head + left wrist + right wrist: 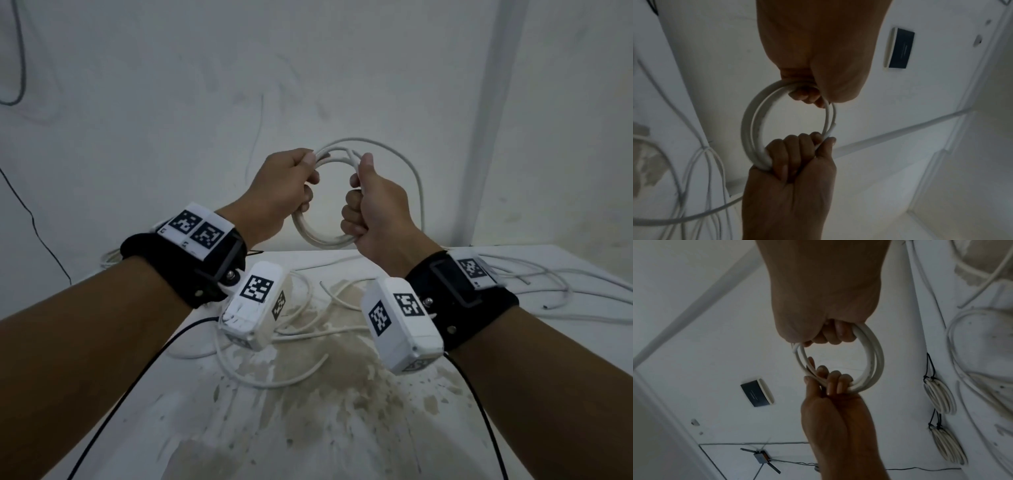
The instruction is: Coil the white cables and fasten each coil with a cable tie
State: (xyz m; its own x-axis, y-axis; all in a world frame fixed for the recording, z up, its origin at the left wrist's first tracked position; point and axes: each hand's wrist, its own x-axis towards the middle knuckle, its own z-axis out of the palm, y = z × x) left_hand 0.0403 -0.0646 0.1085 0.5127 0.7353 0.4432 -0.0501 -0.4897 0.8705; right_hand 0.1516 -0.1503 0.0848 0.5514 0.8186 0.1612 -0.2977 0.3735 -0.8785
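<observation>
I hold a small round coil of white cable [322, 240] up in the air over the far edge of the table. My left hand [301, 192] grips the coil's left side with curled fingers, thumb on top. My right hand [356, 202] is fisted round its right side. A loose tail [418, 181] of the same cable arcs out to the right and drops toward the table. In the left wrist view the coil [748, 129] hangs between my left hand's fingers [805, 95] and my right hand [789, 178]. The right wrist view shows the coil [875, 356] the same way.
Several loose white cables [301, 329] sprawl over the stained white table [308, 428], more at the right [548, 284]. Two bundled coils with black ties [939, 395] [949, 446] lie near the table edge. A white wall stands close behind. Black camera leads [137, 377] trail from my wrists.
</observation>
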